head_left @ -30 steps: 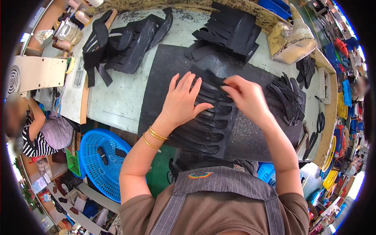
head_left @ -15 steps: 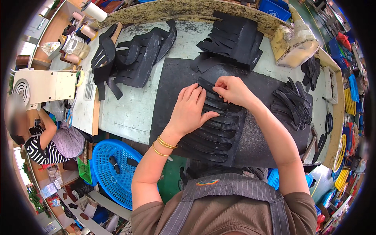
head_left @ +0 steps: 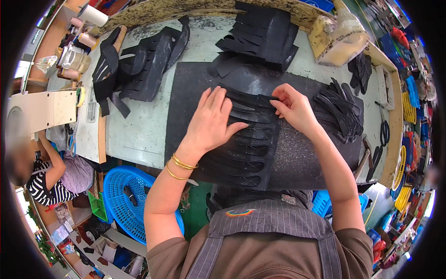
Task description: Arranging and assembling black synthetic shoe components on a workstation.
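Left hand [head_left: 207, 121]: palm downward, fingers extended toward the far edge of the table [head_left: 134, 121], thumb spread toward the right edge. Left wrist [head_left: 191, 148]: approximately in line with the left forearm [head_left: 169, 190]. Right hand [head_left: 293, 108]: apart from the left, nearer the right edge; thumb and index finger drawn together in a pinching grip, remaining fingers curled. Right forearm [head_left: 331, 160]: angled inward across the near edge. Both elbows bent.
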A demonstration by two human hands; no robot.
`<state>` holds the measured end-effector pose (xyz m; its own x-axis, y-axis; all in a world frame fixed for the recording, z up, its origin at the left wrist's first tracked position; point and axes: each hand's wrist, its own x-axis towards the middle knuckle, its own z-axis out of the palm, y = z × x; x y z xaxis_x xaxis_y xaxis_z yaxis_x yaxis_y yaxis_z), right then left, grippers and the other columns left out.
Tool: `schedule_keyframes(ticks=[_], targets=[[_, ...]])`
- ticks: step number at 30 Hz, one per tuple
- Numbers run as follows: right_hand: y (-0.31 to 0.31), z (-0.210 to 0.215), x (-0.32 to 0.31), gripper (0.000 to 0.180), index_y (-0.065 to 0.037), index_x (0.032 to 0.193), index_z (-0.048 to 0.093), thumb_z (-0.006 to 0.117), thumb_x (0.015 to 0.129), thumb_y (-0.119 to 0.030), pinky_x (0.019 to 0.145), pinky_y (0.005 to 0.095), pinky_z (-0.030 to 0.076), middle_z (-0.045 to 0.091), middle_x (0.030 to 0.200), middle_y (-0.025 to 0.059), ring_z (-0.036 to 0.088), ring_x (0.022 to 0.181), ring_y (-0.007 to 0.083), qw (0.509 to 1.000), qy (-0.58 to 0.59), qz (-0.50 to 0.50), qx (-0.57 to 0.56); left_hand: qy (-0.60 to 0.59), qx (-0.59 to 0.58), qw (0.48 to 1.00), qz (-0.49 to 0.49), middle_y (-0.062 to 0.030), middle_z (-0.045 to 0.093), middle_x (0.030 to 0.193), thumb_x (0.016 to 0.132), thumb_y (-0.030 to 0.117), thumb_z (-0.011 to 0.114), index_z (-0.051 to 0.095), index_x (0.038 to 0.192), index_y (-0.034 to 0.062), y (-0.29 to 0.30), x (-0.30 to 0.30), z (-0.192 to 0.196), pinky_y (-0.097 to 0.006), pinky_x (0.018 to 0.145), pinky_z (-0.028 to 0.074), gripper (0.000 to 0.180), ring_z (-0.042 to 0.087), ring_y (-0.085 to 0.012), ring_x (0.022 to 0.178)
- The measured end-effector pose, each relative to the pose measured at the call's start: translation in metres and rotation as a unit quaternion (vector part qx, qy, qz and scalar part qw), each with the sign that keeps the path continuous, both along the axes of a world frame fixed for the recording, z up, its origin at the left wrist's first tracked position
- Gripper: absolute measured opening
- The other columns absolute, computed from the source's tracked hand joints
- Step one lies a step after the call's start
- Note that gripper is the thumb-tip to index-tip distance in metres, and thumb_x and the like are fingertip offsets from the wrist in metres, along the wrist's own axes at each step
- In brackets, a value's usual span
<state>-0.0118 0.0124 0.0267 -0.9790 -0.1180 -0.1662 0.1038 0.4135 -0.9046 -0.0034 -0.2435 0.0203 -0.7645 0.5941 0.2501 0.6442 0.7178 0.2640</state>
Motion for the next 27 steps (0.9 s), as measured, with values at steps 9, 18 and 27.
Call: schedule_keyframes(ticks=[9,18,27], targets=[[0.008,-0.009,-0.002,0.015,0.000,0.094,0.059,0.069,0.084,-0.006,0.063,0.0303,0.052,0.064,0.073,0.0085,0.065,0.068,0.0155,0.999,0.010,0.033,0.039,0.030,-0.056,0.998,-0.013,-0.0235,0.052,0.127,0.087,0.059,0.058,0.053,0.134,0.0008,0.012,0.004,0.009,-0.056,0.113,0.026,0.075,0.047,-0.0408,0.125],[0.010,-0.009,-0.003,0.015,0.001,0.093,0.061,0.071,0.084,-0.006,0.063,0.0267,0.050,0.063,0.072,0.0059,0.058,0.066,0.0092,0.992,0.079,0.063,0.074,-0.019,-0.009,0.998,-0.058,-0.0233,0.051,0.123,0.080,0.054,0.070,0.051,0.138,0.0061,0.042,0.004,0.000,-0.053,0.107,0.036,0.078,0.044,-0.0436,0.120],[0.008,0.005,0.015,0.021,-0.002,0.099,0.065,0.068,0.079,-0.007,0.081,0.0377,0.054,0.065,0.109,0.0172,0.065,0.096,0.0287,0.890,0.196,0.162,0.379,-0.027,-0.028,0.999,-0.027,-0.0216,0.047,0.134,0.080,0.054,0.070,0.049,0.142,0.0105,0.035,0.002,-0.007,-0.059,0.109,0.032,0.078,0.041,-0.0441,0.124]])
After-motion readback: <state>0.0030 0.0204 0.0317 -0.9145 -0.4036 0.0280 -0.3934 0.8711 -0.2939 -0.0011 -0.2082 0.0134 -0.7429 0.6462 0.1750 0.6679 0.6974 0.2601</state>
